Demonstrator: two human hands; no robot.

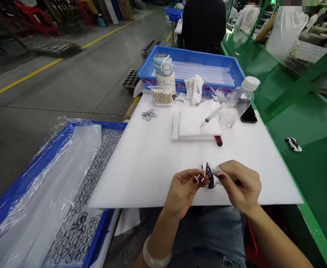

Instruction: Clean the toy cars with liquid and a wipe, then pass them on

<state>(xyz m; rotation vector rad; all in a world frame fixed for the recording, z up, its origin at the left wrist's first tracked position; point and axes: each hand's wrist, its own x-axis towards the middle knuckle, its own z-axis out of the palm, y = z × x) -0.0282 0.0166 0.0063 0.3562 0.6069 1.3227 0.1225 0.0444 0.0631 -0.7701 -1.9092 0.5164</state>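
Note:
My right hand (240, 184) is closed around a small white and dark blue toy car (209, 175), held just above the near edge of the white foam sheet (152, 163). My left hand (184, 188) is pinched on a tiny pale piece right beside the car; I cannot make out what it is. The two hands almost touch at the car.
A white pad (195, 124) with a syringe (212, 116), a red-black item (218, 140), cotton swabs (162, 97), a water bottle (165, 74), a clear bottle (240, 98), a phone (248, 114) and loose black rings (149, 114) lie farther back. Blue trays stand behind (197, 56) and at left (68, 201). Another toy car (293, 144) rests on the green bench. People sit beyond.

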